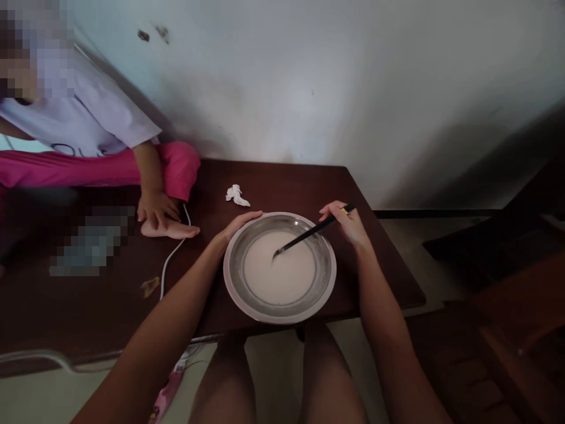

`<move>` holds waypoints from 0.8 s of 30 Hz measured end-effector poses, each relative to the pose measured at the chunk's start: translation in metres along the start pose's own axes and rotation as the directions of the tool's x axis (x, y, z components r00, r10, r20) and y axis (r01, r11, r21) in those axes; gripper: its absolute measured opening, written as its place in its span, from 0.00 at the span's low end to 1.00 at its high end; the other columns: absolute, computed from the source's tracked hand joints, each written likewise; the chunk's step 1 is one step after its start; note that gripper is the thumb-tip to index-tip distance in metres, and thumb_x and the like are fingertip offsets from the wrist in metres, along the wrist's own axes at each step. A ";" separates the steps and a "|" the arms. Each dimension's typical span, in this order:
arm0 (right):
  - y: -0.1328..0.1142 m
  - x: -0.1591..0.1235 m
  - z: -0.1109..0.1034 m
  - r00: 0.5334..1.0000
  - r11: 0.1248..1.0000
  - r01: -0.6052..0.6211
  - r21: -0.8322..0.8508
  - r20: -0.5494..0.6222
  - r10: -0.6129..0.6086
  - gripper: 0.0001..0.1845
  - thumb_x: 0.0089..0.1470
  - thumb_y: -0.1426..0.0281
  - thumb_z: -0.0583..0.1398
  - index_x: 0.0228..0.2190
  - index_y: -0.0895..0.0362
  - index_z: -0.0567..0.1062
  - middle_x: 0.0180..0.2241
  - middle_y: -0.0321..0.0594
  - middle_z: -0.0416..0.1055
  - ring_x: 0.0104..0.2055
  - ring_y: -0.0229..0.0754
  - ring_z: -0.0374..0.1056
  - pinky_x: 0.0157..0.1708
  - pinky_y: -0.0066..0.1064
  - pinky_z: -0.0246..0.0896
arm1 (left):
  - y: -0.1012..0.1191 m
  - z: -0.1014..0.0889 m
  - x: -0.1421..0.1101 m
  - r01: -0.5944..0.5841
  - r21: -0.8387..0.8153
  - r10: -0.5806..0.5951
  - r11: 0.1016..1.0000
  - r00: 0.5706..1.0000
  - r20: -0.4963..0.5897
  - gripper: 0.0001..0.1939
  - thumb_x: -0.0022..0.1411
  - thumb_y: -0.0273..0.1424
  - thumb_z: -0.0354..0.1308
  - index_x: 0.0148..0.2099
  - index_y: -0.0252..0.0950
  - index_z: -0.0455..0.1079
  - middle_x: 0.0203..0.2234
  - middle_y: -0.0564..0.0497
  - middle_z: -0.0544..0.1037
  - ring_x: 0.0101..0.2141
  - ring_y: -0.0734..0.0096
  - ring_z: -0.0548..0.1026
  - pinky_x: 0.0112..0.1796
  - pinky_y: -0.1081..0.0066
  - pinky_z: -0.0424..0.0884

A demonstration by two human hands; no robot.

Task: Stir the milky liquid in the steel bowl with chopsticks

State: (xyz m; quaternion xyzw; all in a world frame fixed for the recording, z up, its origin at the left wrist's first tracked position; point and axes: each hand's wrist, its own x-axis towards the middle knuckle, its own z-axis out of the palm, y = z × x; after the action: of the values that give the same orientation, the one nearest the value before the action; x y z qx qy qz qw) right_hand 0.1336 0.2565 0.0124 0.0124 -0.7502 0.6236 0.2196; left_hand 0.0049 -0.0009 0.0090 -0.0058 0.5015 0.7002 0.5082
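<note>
A steel bowl [324,281] of pale milky liquid sits at the front edge of a dark wooden table [282,185]. My left hand [236,227] rests on the bowl's far left rim, fingers curved along it. My right hand [346,224] is closed on a dark spoon [309,234] by its handle. The spoon slants down to the left, with its tip in the liquid near the bowl's middle.
Another person in a white top and pink trousers sits on the table at the left, a hand [154,209] on a foot. A crumpled white tissue [236,195] lies behind the bowl. A white cable [170,259] runs across the table. Dark wooden furniture [507,306] stands at the right.
</note>
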 end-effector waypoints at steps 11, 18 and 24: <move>0.000 0.000 -0.002 0.999 0.999 0.035 0.010 -0.035 -0.034 0.14 0.54 0.58 0.58 0.28 0.54 0.78 0.22 0.35 0.73 0.27 0.36 0.70 0.33 0.30 0.64 | -0.001 -0.001 -0.001 0.001 -0.007 -0.001 1.000 1.000 0.010 0.17 0.66 0.30 0.45 0.43 0.29 0.73 0.26 0.48 0.79 0.25 0.72 0.76 0.31 0.75 0.72; 0.000 -0.001 -0.001 0.995 0.999 -0.045 0.018 0.090 0.043 0.16 0.54 0.56 0.58 0.27 0.55 0.77 0.19 0.35 0.72 0.23 0.37 0.69 0.30 0.31 0.64 | -0.001 -0.004 0.002 0.030 0.011 -0.029 1.000 0.999 -0.015 0.17 0.65 0.31 0.45 0.42 0.28 0.73 0.24 0.47 0.79 0.23 0.70 0.76 0.29 0.74 0.72; 0.000 0.000 -0.003 0.997 1.000 0.023 0.021 -0.069 -0.022 0.16 0.53 0.56 0.58 0.25 0.55 0.77 0.19 0.34 0.71 0.23 0.36 0.69 0.31 0.30 0.64 | 0.000 0.000 0.000 0.015 0.008 -0.015 1.000 0.999 -0.030 0.16 0.65 0.31 0.46 0.43 0.28 0.73 0.24 0.47 0.79 0.23 0.71 0.76 0.29 0.74 0.72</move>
State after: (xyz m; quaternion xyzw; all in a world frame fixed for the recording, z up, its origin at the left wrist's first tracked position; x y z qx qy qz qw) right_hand 0.1350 0.2593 0.0126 0.0016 -0.7352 0.6292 0.2522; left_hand 0.0049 -0.0006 0.0087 -0.0177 0.5118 0.6941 0.5059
